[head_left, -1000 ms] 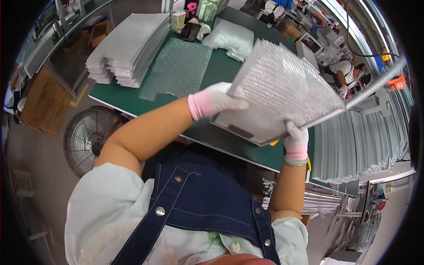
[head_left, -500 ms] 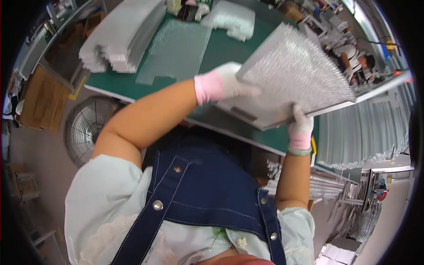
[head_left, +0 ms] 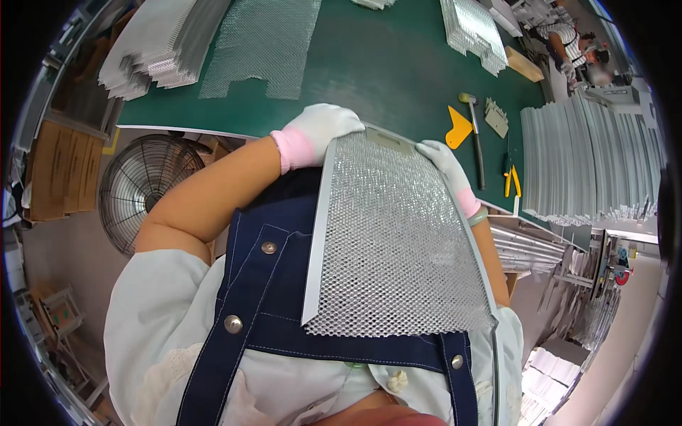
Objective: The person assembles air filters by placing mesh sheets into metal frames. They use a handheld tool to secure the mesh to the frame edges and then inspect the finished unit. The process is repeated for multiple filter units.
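From my remote post, I see the left hand (head_left: 321, 135) and right hand (head_left: 446, 167), gloved in white and pink, gripping the far corners of a silver mesh panel (head_left: 401, 241) at the near edge of a green bench (head_left: 383, 71). Metal strips line the panel's left and right sides; its near edge shows bare mesh. At right lie a yellow scraper (head_left: 458, 128), a hammer (head_left: 476, 142) and yellow-handled pliers (head_left: 517, 182); stacked mesh sheets (head_left: 160, 42) stand far left.

Mesh panel (head_left: 398, 241) at near edge of worktop (head_left: 369, 67) | mesh stack (head_left: 153, 42) lies left | scraper (head_left: 459, 128) left of hammer (head_left: 478, 145) | pliers (head_left: 517, 182) right | strip stack (head_left: 590, 160) far right
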Tool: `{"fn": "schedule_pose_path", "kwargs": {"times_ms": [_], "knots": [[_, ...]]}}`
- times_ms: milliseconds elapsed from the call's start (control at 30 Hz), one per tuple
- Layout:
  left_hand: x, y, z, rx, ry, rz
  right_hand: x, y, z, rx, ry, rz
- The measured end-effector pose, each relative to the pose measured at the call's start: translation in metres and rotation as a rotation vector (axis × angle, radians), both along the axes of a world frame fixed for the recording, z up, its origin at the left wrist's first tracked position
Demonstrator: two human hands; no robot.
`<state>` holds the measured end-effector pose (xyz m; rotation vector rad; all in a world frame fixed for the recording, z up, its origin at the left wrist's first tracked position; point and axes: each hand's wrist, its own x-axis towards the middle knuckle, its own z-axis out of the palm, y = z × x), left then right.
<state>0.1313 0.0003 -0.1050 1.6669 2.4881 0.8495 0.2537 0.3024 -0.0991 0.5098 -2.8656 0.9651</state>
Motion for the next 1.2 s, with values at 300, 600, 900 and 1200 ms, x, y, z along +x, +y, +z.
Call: {"fn": "schedule_pose_path", "kwargs": {"times_ms": [300,600,900,1200], "knots": [[0.005,-0.003,0.001,-0.136,-0.061,0.193,-0.005,0.003,0.011,0.083,-0.047,0.041],[-0.021,0.009,0.018,-0.382,-0.098,0.118,-0.024,0.022,0.009,0.060,-0.159,0.127],[-0.036,0.014,0.015,-0.341,-0.165,0.033,-0.031,-0.014,0.055,0.125,-0.357,0.037],[-0.060,0.016,-0.013,0.021,-0.108,0.213,-0.042,0.037,-0.013,-0.455,-0.382,-0.239]]}}
